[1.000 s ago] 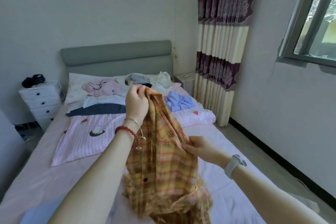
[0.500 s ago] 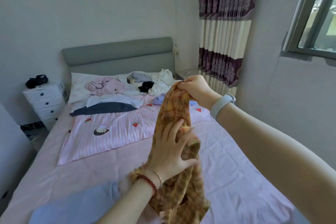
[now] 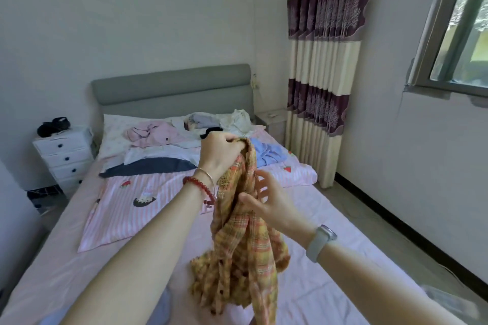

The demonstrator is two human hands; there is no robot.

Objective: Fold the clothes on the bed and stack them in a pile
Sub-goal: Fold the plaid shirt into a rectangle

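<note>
An orange and yellow plaid shirt (image 3: 243,253) hangs bunched over the near part of the bed (image 3: 330,232), its lower end resting on the pink sheet. My left hand (image 3: 220,149), with a red bead bracelet at the wrist, grips the shirt's top end in a fist. My right hand (image 3: 266,200), with a watch at the wrist, is lower down at the shirt's middle; its fingers are spread and its thumb lies on the cloth. Unfolded clothes lie near the headboard: a pink garment (image 3: 150,132), a blue one (image 3: 266,153), a navy one (image 3: 150,166) and a white and grey heap (image 3: 219,121).
A pink striped quilt (image 3: 148,200) covers the bed's middle. A white drawer unit (image 3: 63,155) stands at the left, a small bedside table (image 3: 272,120) and a striped curtain (image 3: 324,60) at the right. Floor runs along the right wall under a window (image 3: 459,34).
My hands have swapped places on the shirt: the left went up from the middle to grip the top, and the right let go of the top and came down to the middle.
</note>
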